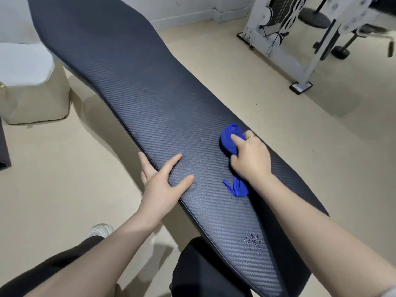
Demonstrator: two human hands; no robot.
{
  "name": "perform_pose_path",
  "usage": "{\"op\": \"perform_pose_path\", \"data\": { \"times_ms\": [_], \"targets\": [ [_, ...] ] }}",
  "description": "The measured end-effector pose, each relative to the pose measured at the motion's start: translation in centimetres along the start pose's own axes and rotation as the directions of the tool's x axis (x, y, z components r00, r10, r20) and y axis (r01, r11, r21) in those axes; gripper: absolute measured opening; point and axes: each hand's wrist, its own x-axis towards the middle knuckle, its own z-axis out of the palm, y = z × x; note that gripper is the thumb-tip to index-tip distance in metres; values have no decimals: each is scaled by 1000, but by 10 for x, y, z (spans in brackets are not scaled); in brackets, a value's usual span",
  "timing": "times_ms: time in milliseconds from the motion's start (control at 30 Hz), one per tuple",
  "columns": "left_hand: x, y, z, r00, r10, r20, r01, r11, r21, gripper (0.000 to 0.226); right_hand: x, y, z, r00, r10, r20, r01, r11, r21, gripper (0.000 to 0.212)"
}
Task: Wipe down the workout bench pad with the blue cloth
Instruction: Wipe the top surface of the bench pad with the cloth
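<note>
Looking down through the head camera, I see the long black bench pad (154, 108) running from the upper left of the view to the lower right, its surface covered in a fine woven texture. My right hand (250, 159) sits on the pad toward its right edge, fingers curled round the bunched blue cloth (230, 139), which it holds down against the pad surface. Most of the cloth bulges out ahead of the knuckles, and a loose tail of it trails out from under the wrist on the near side, lying flat on the pad. The thumb lies on top of the bunch, and a thin ring (249, 137) shows on one finger.

My left hand (160, 181) rests over the pad's left edge, just across from the right hand. Its fingers are spread and straight: thumb and forefinger lie on the top surface, while the rest reach over the rim and down the side, where I cannot tell how they end.

Nearer to me, close to the pad's lower end, a patch of water droplets (252, 241) beads on the surface, well apart from the cloth.

Around the bench I see beige floor (300, 129), a white machine frame (278, 24) at the upper right, a pale cushion-like block (32, 97) at the left, and my dark-clad legs with one light shoe (99, 230) at the bottom.
</note>
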Motion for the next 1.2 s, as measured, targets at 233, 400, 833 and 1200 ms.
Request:
{"op": "perform_pose_path", "data": {
  "times_ms": [233,400,833,1200],
  "targets": [
    [-10,-9,-5,994,-48,-101,17,957,-290,67,-13,17,0,975,-217,42,214,975,62,36],
    [-34,-2,25,980,-138,-146,99,964,-247,65,11,44,-1,988,155,-8,-155,986,-62,20],
    [-32,3,41,925,-292,-242,135,850,-509,58,4,73,-7,984,177,22,-177,984,11,23],
    [-34,12,31,889,-398,-225,134,697,-704,60,-29,47,-15,998,-47,51,48,999,-5,30]
  ]
}}
